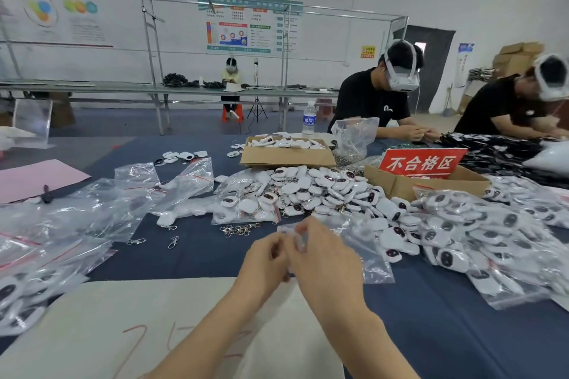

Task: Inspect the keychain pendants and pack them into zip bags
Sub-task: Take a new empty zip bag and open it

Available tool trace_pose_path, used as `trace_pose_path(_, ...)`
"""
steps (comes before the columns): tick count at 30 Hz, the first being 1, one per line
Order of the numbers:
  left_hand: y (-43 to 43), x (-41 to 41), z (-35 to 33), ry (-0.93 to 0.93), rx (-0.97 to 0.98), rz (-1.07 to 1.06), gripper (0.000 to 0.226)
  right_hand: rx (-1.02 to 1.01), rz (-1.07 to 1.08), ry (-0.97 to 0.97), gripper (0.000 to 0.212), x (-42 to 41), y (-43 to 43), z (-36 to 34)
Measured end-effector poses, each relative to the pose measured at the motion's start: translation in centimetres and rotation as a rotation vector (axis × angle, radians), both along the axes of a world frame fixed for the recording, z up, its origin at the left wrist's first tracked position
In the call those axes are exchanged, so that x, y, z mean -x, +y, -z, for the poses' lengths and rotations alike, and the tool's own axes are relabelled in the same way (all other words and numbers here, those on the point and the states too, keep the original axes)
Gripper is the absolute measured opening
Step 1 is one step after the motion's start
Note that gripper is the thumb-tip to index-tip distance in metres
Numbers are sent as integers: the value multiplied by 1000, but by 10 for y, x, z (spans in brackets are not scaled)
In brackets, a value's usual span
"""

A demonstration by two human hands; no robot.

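Your table (197, 255) wears a dark blue cloth. Dead centre sits a heap of white pendants (323, 191), and behind it a cardboard box (286, 157) holds more. On your right there's a second box (431, 188) with a red sign (421, 163), filled bags (492, 243) beside it. On your left lie empty zip bags (92, 212) and a pink sheet (37, 178). Loose clasps (240, 229) lie just ahead, with a cream sheet (154, 317) nearest you.

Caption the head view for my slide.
Left hand and right hand hold a clear zip bag beside the white pendant heap.
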State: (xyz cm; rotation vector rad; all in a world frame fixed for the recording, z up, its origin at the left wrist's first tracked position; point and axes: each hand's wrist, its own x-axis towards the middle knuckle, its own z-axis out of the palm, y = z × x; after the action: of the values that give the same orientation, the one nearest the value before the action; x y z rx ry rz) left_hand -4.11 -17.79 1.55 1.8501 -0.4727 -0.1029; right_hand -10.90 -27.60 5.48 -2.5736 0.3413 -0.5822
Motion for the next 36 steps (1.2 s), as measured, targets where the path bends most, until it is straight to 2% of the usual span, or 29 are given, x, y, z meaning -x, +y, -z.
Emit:
trace_pose_path(2,3,4,-6,130,18,161,32,107,-13,53,38,3,5,2)
trace_pose_path(5,10,12,-3,156,-50,181,42,136,32,63,52,5,0,0)
trace_pose_path(7,14,20,3,74,-191,180,48,98,65,39,55,3,-8,0)
trace_pose_path(9,18,23,10,-141,-481,183,46,104,53,7,53,-1,-13,4)
trace_pose_path(10,19,25,15,-210,-542,183,40,107,29,10,50,-4,-14,7)
trace_pose_path(15,25,27,33,-331,-622,76,26,-4,-79,118,45,-28,-16,31)
trace_pose_path(16,29,24,33,-337,-577,82,24,-35,-83,125,44,-33,-17,35)
trace_pose_path(19,51,13,27,-314,-409,56,49,-147,-90,111,32,-47,-26,44)
trace_pose_path(21,63,2,24,-270,-227,-10,55,-196,-86,90,22,-59,-33,45)
trace_pose_path(23,64,-14,19,-156,-36,-100,62,-257,-67,69,22,-75,-38,45)
trace_pose_path(26,49,-46,11,118,256,-224,56,-341,-31,60,32,-103,-45,46)
trace_pose_path(28,39,-69,6,346,490,-270,42,-258,-15,76,37,-122,-50,48)
trace_pose_path(30,33,-88,4,519,682,-263,33,-60,37,100,39,-140,-59,52)
trace_pose_path(32,33,-97,10,628,801,-245,29,142,78,130,44,-154,-69,56)
trace_pose_path(36,41,-108,28,755,965,-199,25,330,66,208,55,-180,-88,64)
